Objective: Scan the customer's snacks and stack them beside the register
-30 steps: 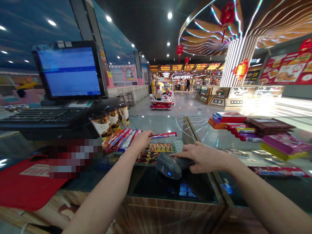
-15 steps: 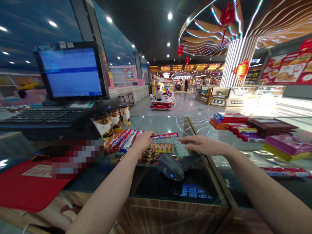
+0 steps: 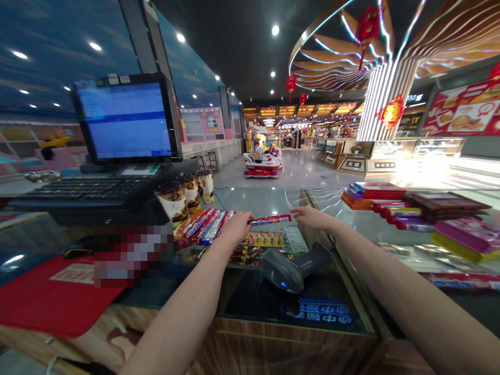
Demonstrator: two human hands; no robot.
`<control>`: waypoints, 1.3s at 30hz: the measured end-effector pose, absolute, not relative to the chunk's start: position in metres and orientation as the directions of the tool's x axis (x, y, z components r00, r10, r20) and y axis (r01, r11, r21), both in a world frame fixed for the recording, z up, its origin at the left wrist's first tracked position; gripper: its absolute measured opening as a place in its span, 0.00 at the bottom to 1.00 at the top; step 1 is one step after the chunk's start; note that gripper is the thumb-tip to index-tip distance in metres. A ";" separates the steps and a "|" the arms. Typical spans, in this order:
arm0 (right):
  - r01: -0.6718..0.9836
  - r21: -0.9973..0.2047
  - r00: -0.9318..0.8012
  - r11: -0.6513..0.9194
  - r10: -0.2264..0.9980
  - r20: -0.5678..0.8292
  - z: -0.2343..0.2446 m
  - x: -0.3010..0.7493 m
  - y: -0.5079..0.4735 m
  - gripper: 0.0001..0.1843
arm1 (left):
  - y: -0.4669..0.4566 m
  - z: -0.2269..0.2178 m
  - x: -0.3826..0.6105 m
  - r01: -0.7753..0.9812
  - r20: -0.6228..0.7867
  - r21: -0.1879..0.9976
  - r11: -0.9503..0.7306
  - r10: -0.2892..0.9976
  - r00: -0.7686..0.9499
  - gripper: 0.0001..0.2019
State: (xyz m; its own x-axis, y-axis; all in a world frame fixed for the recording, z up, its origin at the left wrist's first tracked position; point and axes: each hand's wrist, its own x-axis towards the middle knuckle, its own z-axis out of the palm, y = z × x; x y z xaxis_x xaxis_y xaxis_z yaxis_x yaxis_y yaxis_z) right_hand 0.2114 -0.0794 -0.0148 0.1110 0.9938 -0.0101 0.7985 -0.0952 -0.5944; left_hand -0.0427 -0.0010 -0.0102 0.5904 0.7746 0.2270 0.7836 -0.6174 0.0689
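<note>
1. Two bare hands over a glass tabletop [image 3: 258,204]: left hand [image 3: 238,230], right hand [image 3: 312,217].
2. One red Mentos stick [image 3: 270,220], "mentos" legible on its wrapper, lying crosswise between the hands; whether it is lifted or resting cannot be told.
3. Left fingers [image 3: 250,217]: curled, touching the stick's left end; firmness of hold cannot be told.
4. Right fingers [image 3: 297,211]: extended and open, at or just short of the stick's right end, holding nothing.
5. One dark barcode scanner [image 3: 283,272], blue light lit, just below the hands, untouched.
6. Several Mentos sticks [image 3: 199,226], fanned beside the left hand.
7. Three brown-and-cream printed cups [image 3: 175,203], lined up beyond those sticks.
8. One red mat [image 3: 50,297], white lettering unreadable.
9. One keyboard [image 3: 82,190] and one till monitor [image 3: 127,122], far left.
</note>
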 end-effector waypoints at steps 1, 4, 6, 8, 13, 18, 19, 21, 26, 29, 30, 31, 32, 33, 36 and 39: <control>0.784 -0.613 0.118 -0.098 0.993 -0.008 -0.015 0.210 -0.078 0.29 | -0.001 -0.010 -0.043 0.784 0.230 0.066 -0.617 0.774 0.590 0.13; 0.755 -0.647 0.131 -0.105 0.991 -0.008 -0.016 0.206 -0.075 0.28 | -0.004 -0.009 -0.042 0.790 0.222 0.067 -0.609 0.781 0.583 0.12; 0.750 -0.654 0.136 -0.100 0.991 0.005 -0.017 0.203 -0.074 0.28 | -0.005 -0.009 -0.042 0.792 0.217 0.076 -0.606 0.785 0.580 0.12; 0.751 -0.652 0.145 -0.103 0.989 0.011 -0.017 0.200 -0.073 0.28 | -0.005 -0.009 -0.041 0.789 0.219 0.087 -0.608 0.785 0.580 0.11; 0.734 -0.668 0.191 -0.126 0.981 0.025 -0.011 0.194 -0.074 0.27 | -0.005 -0.011 -0.043 0.787 0.227 0.104 -0.609 0.785 0.577 0.11; 0.673 -0.724 0.236 -0.151 0.972 0.017 0.000 0.179 -0.071 0.27 | -0.006 0.001 -0.054 0.811 0.267 0.108 -0.575 0.803 0.534 0.12; 0.668 -0.729 0.237 -0.152 0.971 0.014 0.003 0.175 -0.069 0.27 | -0.006 0.005 -0.057 0.819 0.275 0.104 -0.564 0.808 0.521 0.12; 0.665 -0.734 0.224 -0.139 0.974 0.019 0.008 0.167 -0.063 0.26 | -0.008 0.013 -0.063 0.834 0.296 0.089 -0.545 0.814 0.500 0.12; 0.603 -0.794 0.159 -0.078 0.987 0.024 0.020 0.145 -0.046 0.24 | -0.018 0.029 -0.086 0.863 0.338 0.065 -0.500 0.825 0.453 0.11; 0.581 -0.812 0.120 -0.052 0.992 0.023 0.028 0.127 -0.037 0.20 | -0.024 0.031 -0.105 0.888 0.343 0.073 -0.454 0.847 0.405 0.11; 0.580 -0.813 0.107 -0.045 0.994 0.021 0.030 0.121 -0.034 0.18 | -0.026 0.029 -0.111 0.893 0.349 0.080 -0.443 0.851 0.392 0.11; 0.579 -0.814 0.092 -0.038 0.996 0.019 0.033 0.114 -0.032 0.17 | -0.027 0.028 -0.117 0.895 0.357 0.089 -0.437 0.853 0.381 0.11; 0.579 -0.814 0.075 -0.031 0.997 0.015 0.035 0.108 -0.030 0.17 | -0.029 0.026 -0.123 0.896 0.366 0.096 -0.434 0.852 0.373 0.10; 0.578 -0.816 0.057 -0.026 0.998 0.008 0.038 0.102 -0.028 0.16 | -0.030 0.024 -0.129 0.896 0.376 0.103 -0.433 0.850 0.368 0.10; 0.573 -0.819 0.000 -0.018 1.000 -0.022 0.045 0.088 -0.022 0.17 | -0.035 0.018 -0.142 0.895 0.403 0.107 -0.432 0.842 0.358 0.10; 0.585 -0.811 -0.054 -0.016 0.997 -0.058 0.048 0.078 -0.014 0.17 | -0.040 0.015 -0.151 0.892 0.423 0.111 -0.438 0.833 0.356 0.09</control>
